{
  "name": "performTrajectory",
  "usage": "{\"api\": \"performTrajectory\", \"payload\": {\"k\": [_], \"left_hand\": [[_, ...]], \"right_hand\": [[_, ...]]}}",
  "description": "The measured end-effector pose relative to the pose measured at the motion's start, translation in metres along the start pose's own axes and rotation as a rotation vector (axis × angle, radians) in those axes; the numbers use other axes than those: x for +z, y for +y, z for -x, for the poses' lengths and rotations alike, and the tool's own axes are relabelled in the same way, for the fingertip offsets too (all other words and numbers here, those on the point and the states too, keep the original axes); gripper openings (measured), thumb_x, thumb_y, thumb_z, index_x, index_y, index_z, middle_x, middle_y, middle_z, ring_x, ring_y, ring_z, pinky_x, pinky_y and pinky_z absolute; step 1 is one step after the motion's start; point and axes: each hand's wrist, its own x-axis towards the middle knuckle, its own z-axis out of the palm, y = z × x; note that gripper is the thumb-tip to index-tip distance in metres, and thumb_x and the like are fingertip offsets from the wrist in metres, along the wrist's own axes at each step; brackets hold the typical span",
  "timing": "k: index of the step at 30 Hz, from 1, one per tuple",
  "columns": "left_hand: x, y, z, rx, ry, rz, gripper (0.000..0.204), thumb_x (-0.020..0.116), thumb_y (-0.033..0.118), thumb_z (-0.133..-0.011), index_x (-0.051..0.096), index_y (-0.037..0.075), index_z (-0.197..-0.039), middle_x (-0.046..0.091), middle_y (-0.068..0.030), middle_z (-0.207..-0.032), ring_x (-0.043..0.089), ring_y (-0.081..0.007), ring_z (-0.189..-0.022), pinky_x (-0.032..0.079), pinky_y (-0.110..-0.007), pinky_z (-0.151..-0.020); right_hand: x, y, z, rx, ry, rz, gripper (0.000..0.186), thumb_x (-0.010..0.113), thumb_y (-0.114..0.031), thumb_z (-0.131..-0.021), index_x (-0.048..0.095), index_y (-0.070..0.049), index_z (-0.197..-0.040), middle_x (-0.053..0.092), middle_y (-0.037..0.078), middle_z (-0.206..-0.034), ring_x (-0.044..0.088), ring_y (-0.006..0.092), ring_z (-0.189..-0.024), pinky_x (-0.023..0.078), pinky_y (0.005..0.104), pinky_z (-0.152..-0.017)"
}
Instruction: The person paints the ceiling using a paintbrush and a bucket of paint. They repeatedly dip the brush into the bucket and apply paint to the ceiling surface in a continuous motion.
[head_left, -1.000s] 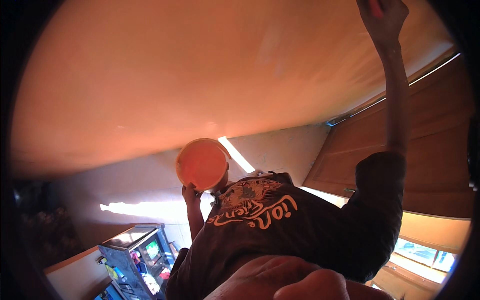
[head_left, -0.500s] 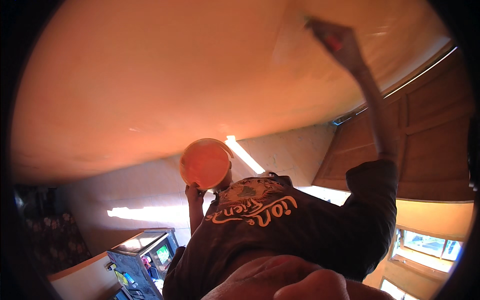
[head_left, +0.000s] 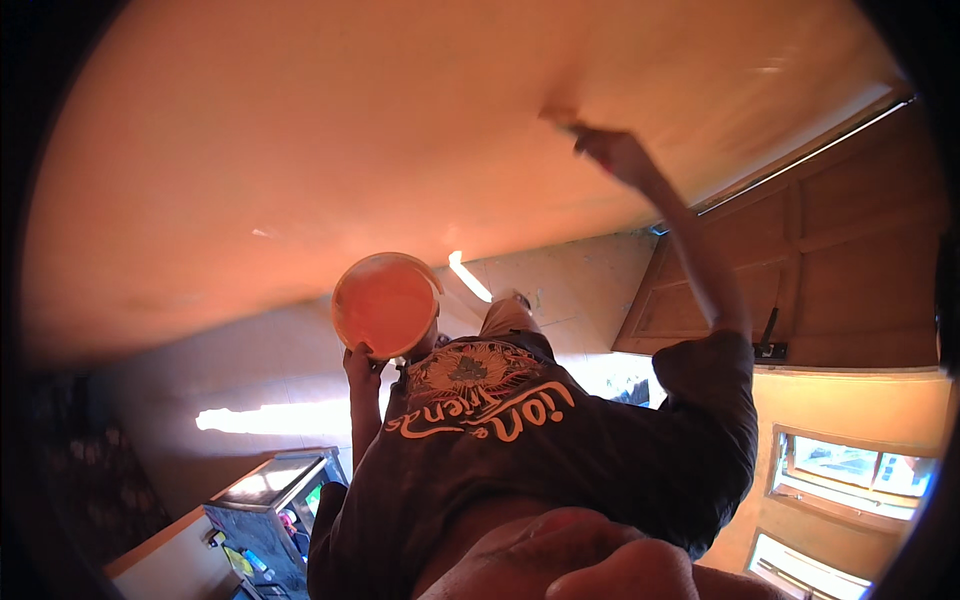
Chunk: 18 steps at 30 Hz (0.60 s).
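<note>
1. Bucket (head_left: 385, 305): round, orange plastic, with a pale rim. Its open mouth faces the camera and the inside is coated orange. It is held up at chest height, left of centre, in front of the orange wall (head_left: 300, 150).
2. Left hand (head_left: 364, 366): clamped on the bucket's lower edge, fingers curled round the rim, forearm upright below it.
3. Right hand (head_left: 615, 150): raised high on a stretched arm and blurred. The fingers look closed round a small tool (head_left: 560, 118), whose tip lies against the wall. Its kind cannot be told.
4. Shirt (head_left: 520, 440): dark, with a round flower emblem and curved orange lettering across the chest.
5. Door (head_left: 830, 260): brown wood with panels, right of the raised arm, with a dark latch on its lower edge.
6. Windows (head_left: 850, 465): two bright panes set in a yellow wall, lower right.
7. Cabinet (head_left: 270, 495): a glass-fronted box at lower left. Small packages (head_left: 245, 560) in yellow, red and green sit inside and beside it, their labels too small to make out.
</note>
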Motion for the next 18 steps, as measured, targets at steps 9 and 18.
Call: {"api": "performTrajectory", "payload": {"k": [9,18], "left_hand": [[0.006,-0.010,0.003,-0.098,0.024,0.144,0.047,0.056,0.005,-0.069,0.051,0.004,-0.116,0.059,-0.0152,-0.105,0.065,-0.0311,-0.086,0.061,-0.046,-0.069],[0.053,-0.031,0.005,-0.024,0.110,0.116,0.035,0.056,0.006,-0.071,0.054,0.002,-0.106,0.061,-0.0105,-0.092,0.065,-0.0250,-0.075,0.060,-0.041,-0.062]], "right_hand": [[-0.159,-0.025,-0.054,-0.274,0.770,-0.074,0.018,0.058,-0.007,-0.093,0.067,0.003,-0.105,0.069,0.012,-0.101,0.064,0.0168,-0.079,0.053,0.0291,-0.071],[-0.009,0.011,0.003,0.046,0.003,-0.176,0.010,0.064,-0.010,-0.089,0.071,-0.007,-0.095,0.071,0.009,-0.108,0.068,0.0211,-0.098,0.053,0.0334,-0.086]]}}
